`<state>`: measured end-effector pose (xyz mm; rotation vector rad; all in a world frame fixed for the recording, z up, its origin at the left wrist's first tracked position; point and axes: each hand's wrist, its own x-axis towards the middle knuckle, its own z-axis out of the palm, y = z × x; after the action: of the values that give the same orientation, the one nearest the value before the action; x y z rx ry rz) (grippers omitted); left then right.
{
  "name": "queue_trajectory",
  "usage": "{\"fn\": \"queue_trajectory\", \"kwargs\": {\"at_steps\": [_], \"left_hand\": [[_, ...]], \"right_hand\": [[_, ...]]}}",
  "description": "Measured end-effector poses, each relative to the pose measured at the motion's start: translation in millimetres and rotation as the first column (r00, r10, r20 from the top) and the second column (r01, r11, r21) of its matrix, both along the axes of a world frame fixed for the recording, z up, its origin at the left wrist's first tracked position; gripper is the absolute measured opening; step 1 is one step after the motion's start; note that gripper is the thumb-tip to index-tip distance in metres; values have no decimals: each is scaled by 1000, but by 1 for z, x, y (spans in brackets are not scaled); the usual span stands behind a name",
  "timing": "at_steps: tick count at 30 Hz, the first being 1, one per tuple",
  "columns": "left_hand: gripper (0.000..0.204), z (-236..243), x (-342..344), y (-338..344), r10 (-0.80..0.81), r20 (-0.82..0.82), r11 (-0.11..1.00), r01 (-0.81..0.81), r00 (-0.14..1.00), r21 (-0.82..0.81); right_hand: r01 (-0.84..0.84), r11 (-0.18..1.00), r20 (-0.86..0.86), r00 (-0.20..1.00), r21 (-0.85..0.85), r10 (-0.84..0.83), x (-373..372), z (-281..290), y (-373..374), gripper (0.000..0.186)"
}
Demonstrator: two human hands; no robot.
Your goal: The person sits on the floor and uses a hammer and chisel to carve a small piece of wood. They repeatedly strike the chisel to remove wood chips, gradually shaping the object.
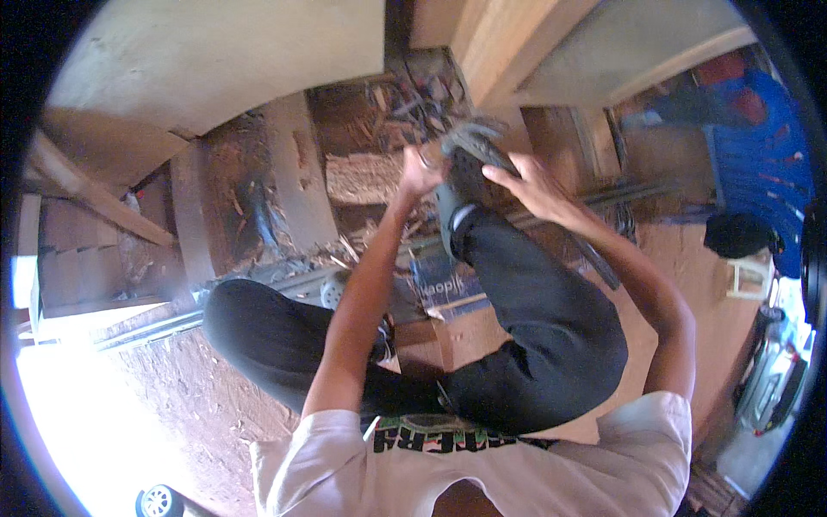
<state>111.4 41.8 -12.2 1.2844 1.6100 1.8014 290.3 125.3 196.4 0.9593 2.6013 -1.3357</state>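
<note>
My left hand is closed, its fingers wrapped round something by the toe of my raised grey clog. What it grips is blurred, with a brownish patch showing. Across the clog, my right hand is bent, thumb and fingers closing at the edge of a dark object; its kind cannot be made out. Above the clog, between the two hands, is a grey pronged shape smeared by motion. Behind my right forearm a dark bar-like piece slants down. I sit with both knees bent in black trousers.
Wood chips and splintered wood lie among the beams ahead. A thick wooden post rises at the top. A blue printed package lies between my legs. On the right are a blue plastic chair and a black cap-like thing.
</note>
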Motion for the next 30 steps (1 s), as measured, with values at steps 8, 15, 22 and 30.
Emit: {"fn": "queue_trajectory", "kwargs": {"at_steps": [8, 15, 22, 30], "left_hand": [[6, 22, -14, 7, -123, -24, 992, 123, 992, -4], [8, 18, -37, 38, -50, 168, 975, 84, 985, -207], [16, -28, -58, 75, 109, 266, 972, -47, 958, -232], [35, -45, -68, 87, 389, 47, 771, -297, 920, -564]], "right_hand": [[62, 994, -123, 990, -89, -73, 19, 16, -15, 54], [274, 884, -58, 946, -379, -318, 17, -6, -21, 46], [304, 848, 43, 947, -433, -318, 22, -16, -18, 55], [290, 863, -21, 945, -414, -327, 32, -21, -28, 37]]}}
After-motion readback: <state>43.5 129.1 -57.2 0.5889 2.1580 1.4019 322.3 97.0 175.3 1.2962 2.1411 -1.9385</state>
